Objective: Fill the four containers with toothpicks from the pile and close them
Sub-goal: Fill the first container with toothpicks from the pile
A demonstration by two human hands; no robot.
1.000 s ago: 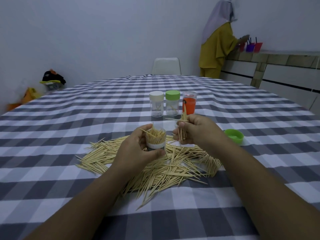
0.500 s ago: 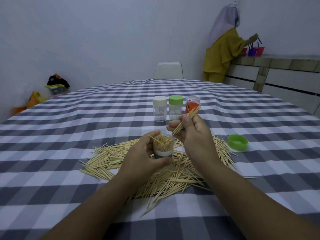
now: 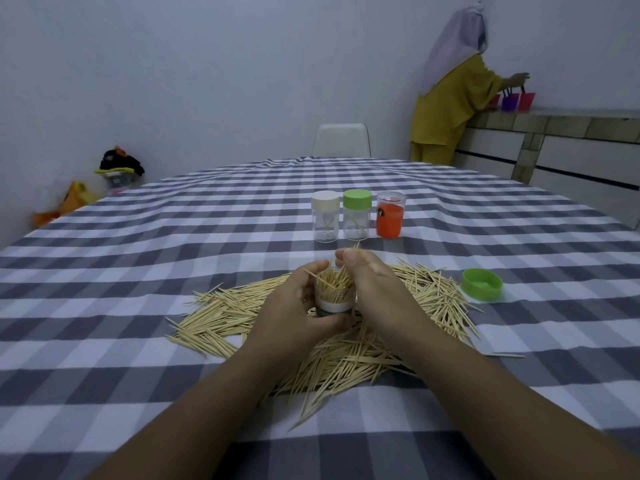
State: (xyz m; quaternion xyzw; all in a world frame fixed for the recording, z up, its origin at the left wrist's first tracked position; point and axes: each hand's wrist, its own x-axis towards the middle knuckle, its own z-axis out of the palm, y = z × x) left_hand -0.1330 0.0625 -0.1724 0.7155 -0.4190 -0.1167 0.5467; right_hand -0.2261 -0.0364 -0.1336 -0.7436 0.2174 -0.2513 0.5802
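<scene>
Your left hand (image 3: 294, 308) grips the open jar (image 3: 335, 299) over the pile (image 3: 346, 341) while your right hand (image 3: 374, 289) pinches a bundle (image 3: 346, 271) into it; crossed picks may jam, spilling toward the lid (image 3: 482, 284) at 3 o'clock

Pale walls (image 3: 207, 81), white chair (image 3: 341, 140) behind checked table (image 3: 173, 237).

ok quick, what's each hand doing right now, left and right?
Left hand: gripping the open container, holding it upright over the pile.
Right hand: pinching a bunch of toothpicks, feeding them into the container.
</scene>
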